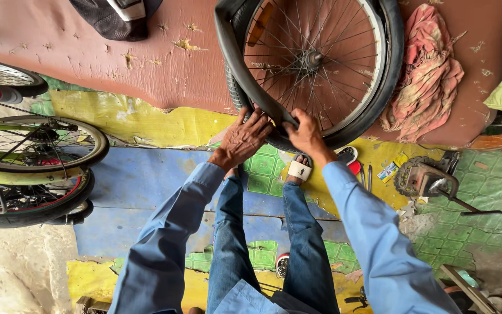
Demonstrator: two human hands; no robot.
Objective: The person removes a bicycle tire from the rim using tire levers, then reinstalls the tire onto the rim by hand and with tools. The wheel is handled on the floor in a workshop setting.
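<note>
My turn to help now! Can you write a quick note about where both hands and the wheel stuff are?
Left hand: gripping the tyre and the black inner tube at the wheel's bottom edge.
Right hand: pressing on the tyre beside it.
Bicycle wheel: upright against the reddish wall.
Done: the tube's lower end is at the rim.
Left: its upper part hangs loose outside.
Tools lie on the floor, right of the feet.

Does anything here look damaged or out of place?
Yes. The black inner tube hangs loose outside the bicycle wheel instead of sitting in the tyre; the left hand and right hand press at the wheel's near rim. The reddish wall is chipped, and the floor covering is torn.
</note>
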